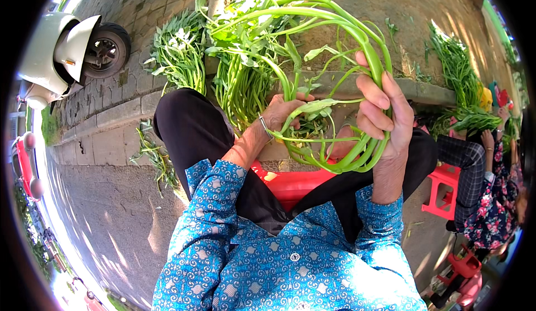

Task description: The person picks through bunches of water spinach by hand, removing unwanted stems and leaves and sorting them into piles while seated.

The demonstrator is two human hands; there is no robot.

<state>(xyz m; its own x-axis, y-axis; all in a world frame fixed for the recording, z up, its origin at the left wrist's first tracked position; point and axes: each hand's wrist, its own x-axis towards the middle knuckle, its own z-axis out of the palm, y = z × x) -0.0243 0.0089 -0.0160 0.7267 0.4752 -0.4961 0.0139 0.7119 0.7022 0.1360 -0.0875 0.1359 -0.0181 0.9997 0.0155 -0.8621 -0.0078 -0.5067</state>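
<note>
My right hand (pixel 383 114) is closed around a bunch of long green leafy-vegetable stems (pixel 347 19), bent into a loop in front of me. At the loop's other side, my left hand (pixel 284 112) is at the stems, its fingers partly behind them; whether it grips any cannot be told. Leafy ends of the stems reach to the upper left. Beyond my left hand lies a large pile of the same greens (pixel 243 84), and beside it a smaller bundle (pixel 180 51).
A stone kerb (pixel 431 92) runs past my knees. Loose trimmings (pixel 157 156) lie left. A scooter's wheel (pixel 104 51) stands upper left. On the right, a seated person (pixel 488 202) handles greens near a red plastic stool (pixel 444 189); more greens (pixel 456 68) lie beyond.
</note>
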